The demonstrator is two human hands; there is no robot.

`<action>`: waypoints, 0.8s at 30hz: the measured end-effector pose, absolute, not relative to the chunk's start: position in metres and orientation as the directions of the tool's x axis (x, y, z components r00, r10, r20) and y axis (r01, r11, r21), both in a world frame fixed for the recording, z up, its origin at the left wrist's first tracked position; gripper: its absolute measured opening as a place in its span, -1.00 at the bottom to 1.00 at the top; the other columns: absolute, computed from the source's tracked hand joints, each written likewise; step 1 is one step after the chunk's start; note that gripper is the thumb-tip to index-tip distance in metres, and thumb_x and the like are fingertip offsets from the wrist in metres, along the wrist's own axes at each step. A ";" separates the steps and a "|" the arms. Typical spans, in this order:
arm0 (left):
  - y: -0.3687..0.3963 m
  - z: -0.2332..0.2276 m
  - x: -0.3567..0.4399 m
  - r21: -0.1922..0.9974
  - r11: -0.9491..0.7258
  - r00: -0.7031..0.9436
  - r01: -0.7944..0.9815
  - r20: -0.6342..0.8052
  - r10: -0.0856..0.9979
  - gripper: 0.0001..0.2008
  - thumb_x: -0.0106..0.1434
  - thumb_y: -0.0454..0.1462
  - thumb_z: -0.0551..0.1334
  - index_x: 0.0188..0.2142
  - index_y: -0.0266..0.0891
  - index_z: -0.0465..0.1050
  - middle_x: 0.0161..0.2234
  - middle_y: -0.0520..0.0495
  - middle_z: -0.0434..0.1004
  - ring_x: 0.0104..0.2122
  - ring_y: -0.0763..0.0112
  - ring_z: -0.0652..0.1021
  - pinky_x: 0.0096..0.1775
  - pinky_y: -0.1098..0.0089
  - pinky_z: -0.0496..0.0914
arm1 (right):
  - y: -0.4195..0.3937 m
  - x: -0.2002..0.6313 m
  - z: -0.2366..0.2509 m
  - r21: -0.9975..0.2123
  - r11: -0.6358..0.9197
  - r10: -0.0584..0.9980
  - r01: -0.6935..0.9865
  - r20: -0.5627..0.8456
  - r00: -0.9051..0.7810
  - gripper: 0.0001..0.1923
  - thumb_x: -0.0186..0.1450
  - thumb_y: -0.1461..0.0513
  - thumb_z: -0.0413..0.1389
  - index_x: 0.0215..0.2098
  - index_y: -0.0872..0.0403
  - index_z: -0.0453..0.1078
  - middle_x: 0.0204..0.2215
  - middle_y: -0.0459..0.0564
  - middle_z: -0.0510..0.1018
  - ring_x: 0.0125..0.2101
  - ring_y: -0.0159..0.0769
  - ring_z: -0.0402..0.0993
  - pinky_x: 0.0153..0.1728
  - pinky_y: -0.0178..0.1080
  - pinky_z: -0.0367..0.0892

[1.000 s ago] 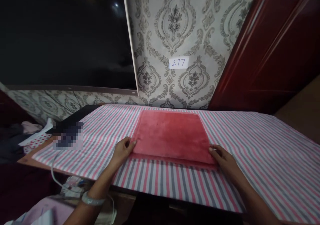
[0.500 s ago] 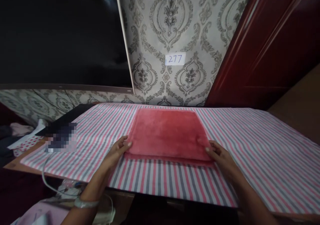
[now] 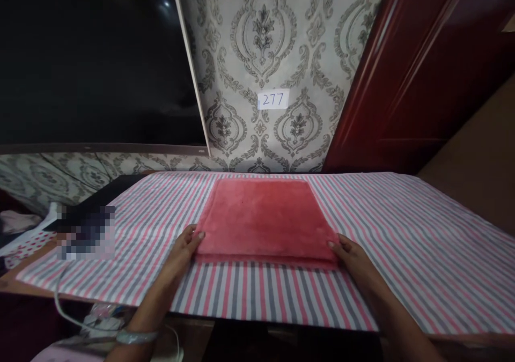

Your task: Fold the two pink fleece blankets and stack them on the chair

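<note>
Now left hand and right hand pinch the folded red towel's near corners on the striped table; a cable hangs left.

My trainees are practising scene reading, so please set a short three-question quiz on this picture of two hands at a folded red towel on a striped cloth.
1. True or false: the red towel lies folded flat on the striped cloth.
2. Which near corner of the towel does the left hand touch? A) left B) right C) neither
3. Fill in: the white label on the wall reads ___.

Key
1. True.
2. A; the right hand is at the near right corner.
3. 277.
</note>
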State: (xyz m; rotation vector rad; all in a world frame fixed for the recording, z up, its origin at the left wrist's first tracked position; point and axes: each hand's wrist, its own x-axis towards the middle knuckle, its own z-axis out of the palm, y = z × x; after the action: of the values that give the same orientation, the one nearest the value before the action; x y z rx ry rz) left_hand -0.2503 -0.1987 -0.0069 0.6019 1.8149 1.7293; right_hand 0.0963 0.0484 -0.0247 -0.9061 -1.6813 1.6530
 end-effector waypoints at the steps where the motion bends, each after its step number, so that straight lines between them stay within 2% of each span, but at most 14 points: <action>1: -0.199 -0.006 -0.254 0.994 0.095 -0.730 -0.061 -0.109 0.674 -0.32 -0.07 0.08 0.44 -0.02 -0.20 0.40 -0.18 -0.16 0.65 -0.16 0.11 0.64 -0.14 0.22 0.49 | 0.050 0.097 -0.022 -0.999 -0.027 0.795 0.043 -0.048 -0.605 -0.51 0.05 -0.15 0.31 -0.29 0.04 0.51 -0.39 0.01 0.65 -0.32 -0.07 0.59 -0.24 -0.08 0.50; 5: -0.185 0.006 -0.271 0.982 0.188 -0.716 0.015 -0.120 0.687 -0.38 0.03 0.13 0.37 -0.02 -0.17 0.45 -0.18 -0.16 0.66 -0.14 0.13 0.64 -0.14 0.26 0.50 | 0.066 0.093 -0.010 -0.998 -0.017 0.766 0.056 -0.049 -0.640 -0.52 0.12 -0.16 0.27 -0.28 0.05 0.53 -0.32 0.04 0.66 -0.24 -0.08 0.58 -0.15 -0.11 0.47; 8: -0.159 0.023 -0.284 0.974 0.222 -0.728 0.053 -0.114 0.676 -0.46 0.11 0.07 0.35 -0.02 -0.18 0.46 -0.13 -0.18 0.65 -0.12 0.16 0.63 -0.13 0.27 0.51 | 0.088 0.076 0.000 -0.992 -0.019 0.770 0.128 -0.096 -0.631 -0.49 0.15 -0.19 0.20 -0.31 0.08 0.52 -0.33 0.06 0.66 -0.26 -0.09 0.57 -0.21 -0.14 0.47; 10: -0.137 0.037 -0.291 0.965 0.256 -0.723 0.050 -0.141 0.676 -0.47 0.12 0.01 0.37 0.00 -0.21 0.44 -0.14 -0.22 0.64 -0.18 0.18 0.65 -0.18 0.26 0.52 | 0.104 0.058 0.007 -0.985 -0.032 0.763 0.171 -0.134 -0.633 -0.54 0.19 -0.13 0.14 -0.34 0.10 0.50 -0.35 0.09 0.66 -0.31 -0.11 0.58 -0.25 -0.15 0.46; 14: -0.096 0.056 -0.297 0.932 0.328 -0.758 0.154 -0.102 0.645 -0.45 0.14 -0.05 0.37 0.07 -0.21 0.38 -0.17 -0.24 0.63 -0.30 0.17 0.64 -0.27 0.23 0.52 | 0.130 0.020 0.014 -0.939 0.059 0.867 0.338 -0.120 -0.483 -0.64 0.30 0.04 -0.01 -0.35 0.11 0.49 -0.38 0.12 0.65 -0.36 -0.13 0.59 -0.33 -0.20 0.44; 19: -0.077 0.043 -0.298 0.854 0.407 -0.844 0.324 0.067 0.533 -0.56 0.22 -0.31 0.24 0.11 -0.18 0.34 -0.07 -0.25 0.58 0.01 0.05 0.55 -0.02 0.22 0.40 | 0.142 0.002 -0.001 -0.871 0.146 0.951 0.470 -0.006 -0.308 -0.77 0.21 0.20 0.03 -0.34 0.12 0.50 -0.32 0.15 0.63 -0.21 -0.07 0.55 -0.22 -0.21 0.37; 21: -0.079 0.032 -0.299 0.818 0.449 -0.855 0.361 0.098 0.508 -0.57 0.24 -0.37 0.16 0.12 -0.19 0.32 -0.10 -0.24 0.59 0.04 0.03 0.53 0.04 0.18 0.35 | 0.143 0.006 -0.011 -0.844 0.170 0.962 0.508 0.029 -0.273 -0.78 0.21 0.22 0.01 -0.37 0.11 0.49 -0.33 0.15 0.62 -0.18 -0.06 0.53 -0.20 -0.21 0.34; 24: -0.083 0.025 -0.304 0.780 0.484 -0.852 0.397 0.116 0.511 -0.56 0.25 -0.40 0.13 0.13 -0.22 0.32 -0.13 -0.24 0.60 0.00 0.05 0.56 0.04 0.19 0.35 | 0.145 0.011 -0.018 -0.823 0.199 0.956 0.532 0.045 -0.289 -0.77 0.24 0.20 0.01 -0.39 0.10 0.49 -0.35 0.09 0.62 -0.22 -0.11 0.52 -0.23 -0.25 0.33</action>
State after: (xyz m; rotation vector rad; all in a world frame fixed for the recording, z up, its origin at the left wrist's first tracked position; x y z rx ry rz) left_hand -0.3044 -0.0828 0.0250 0.7970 2.5902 1.3082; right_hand 0.0114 0.1452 -0.0178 -1.3823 -1.9084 0.9633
